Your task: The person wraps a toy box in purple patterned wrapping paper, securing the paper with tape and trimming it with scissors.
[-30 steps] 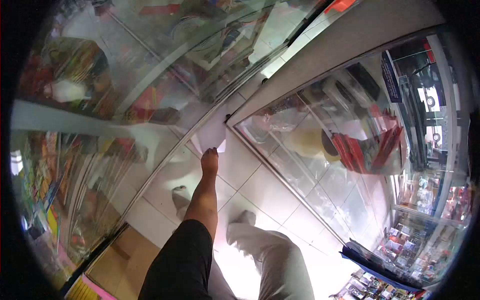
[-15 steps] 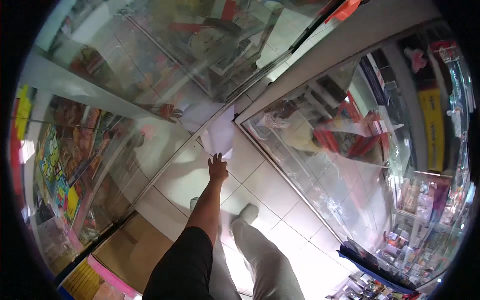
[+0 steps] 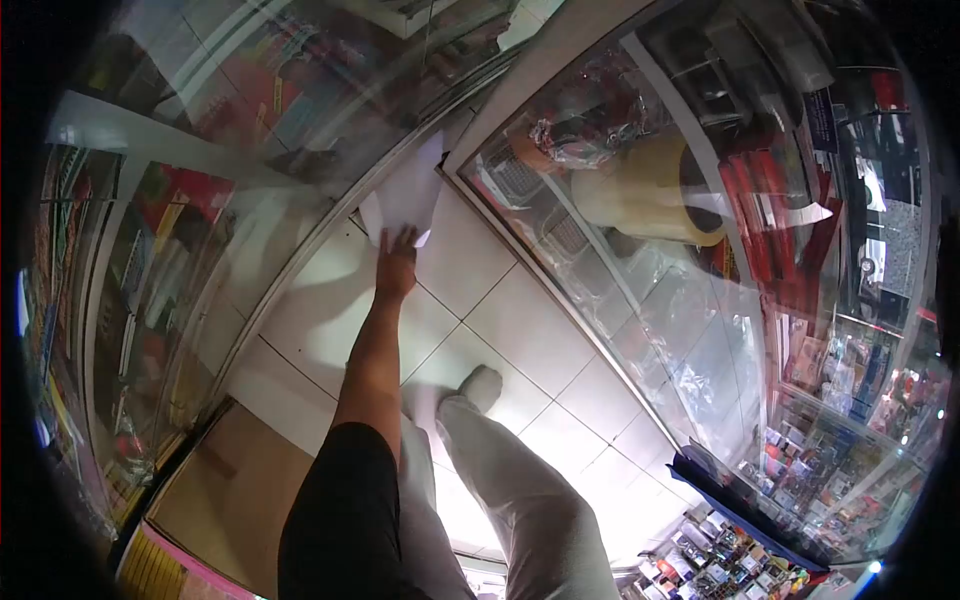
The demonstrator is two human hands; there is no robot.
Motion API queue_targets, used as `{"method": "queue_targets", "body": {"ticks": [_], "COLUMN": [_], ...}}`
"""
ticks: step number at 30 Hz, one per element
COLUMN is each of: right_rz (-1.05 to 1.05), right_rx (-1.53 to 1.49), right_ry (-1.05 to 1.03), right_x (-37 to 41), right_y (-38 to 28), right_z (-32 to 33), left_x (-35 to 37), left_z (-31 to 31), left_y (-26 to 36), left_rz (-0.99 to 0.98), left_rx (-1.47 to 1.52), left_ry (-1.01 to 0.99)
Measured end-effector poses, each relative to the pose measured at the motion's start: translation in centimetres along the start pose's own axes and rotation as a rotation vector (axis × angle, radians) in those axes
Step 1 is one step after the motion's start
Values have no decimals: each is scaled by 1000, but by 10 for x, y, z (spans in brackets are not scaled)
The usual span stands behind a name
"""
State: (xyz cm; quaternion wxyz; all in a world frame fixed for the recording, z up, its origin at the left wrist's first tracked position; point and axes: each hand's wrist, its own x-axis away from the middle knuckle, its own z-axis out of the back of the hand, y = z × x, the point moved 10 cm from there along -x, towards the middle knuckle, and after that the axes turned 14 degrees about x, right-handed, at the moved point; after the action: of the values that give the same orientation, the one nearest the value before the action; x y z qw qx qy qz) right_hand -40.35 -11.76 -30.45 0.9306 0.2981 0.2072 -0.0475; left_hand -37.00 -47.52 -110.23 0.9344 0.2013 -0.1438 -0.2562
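My left hand (image 3: 398, 265) reaches forward and down from a black sleeve. Its fingers are stretched out and somewhat apart, with the fingertips over the near edge of a white sheet (image 3: 405, 200). Whether they press on it is hard to tell. The sheet lies on the pale tiled floor (image 3: 490, 320), in the narrow corner where two glass-fronted cases meet. My right hand is out of view.
A glass case (image 3: 600, 350) on the right holds a yellowish roll (image 3: 640, 195) and red items. Another glass front (image 3: 200, 260) stands on the left. A brown board (image 3: 235, 480) is at the lower left. Grey-trousered legs (image 3: 520, 480) stand below.
The camera view has shifted, so the floor and cases appear displaced. My left hand has moved slightly forward, its fingertips now overlapping the white sheet's near edge.
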Motion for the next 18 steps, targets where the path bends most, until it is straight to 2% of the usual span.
{"method": "queue_targets", "body": {"ticks": [1, 2, 3, 5, 6, 7, 9, 10, 13, 14, 16, 17, 18], "right_rz": [5, 6, 8, 11, 15, 22, 38, 47, 69, 71, 75, 75, 80], "right_rx": [-3, -2, -2, -3, 0, 3, 18, 26, 27, 23, 21, 20, 18], "right_ry": [0, -3, -7, -10, -9, -6, 2, 6, -7, -14, -17, -20, -25], "right_x": [1, 3, 5, 9, 10, 9, 7, 5, 4, 5, 4, 4, 3], "right_y": [-1, -1, 0, -5, -6, -8, -10, -12, -17, -18, -17, -16, -16], "right_z": [-3, -4, -5, -6, -6, -5, 1, 5, 5, 4, 9, 12, 13], "left_x": [-3, 5, -2, 38, 40, 42, 3, -5, -11, -6, -6, -3, 4], "left_z": [25, 53, 51, 12, 7, 2, 10, 11, 9, 1, -69, -86, -75], "left_y": [-1, -22, -26, -106, -115, -124, -131, -128, -111, -105, -115, -119, -99], "left_rz": [43, 361, 358, 1350, 1480, 1480, 1041, 994, 1002, 1035, 1053, 1071, 1101], "left_rx": [66, 182, 178, 664, 583, 587, 631, 570, 588, 758, 807, 859, 866], "left_ry": [90, 281, 277, 506, 456, 457, 454, 470, 419, 503, 544, 582, 498]}}
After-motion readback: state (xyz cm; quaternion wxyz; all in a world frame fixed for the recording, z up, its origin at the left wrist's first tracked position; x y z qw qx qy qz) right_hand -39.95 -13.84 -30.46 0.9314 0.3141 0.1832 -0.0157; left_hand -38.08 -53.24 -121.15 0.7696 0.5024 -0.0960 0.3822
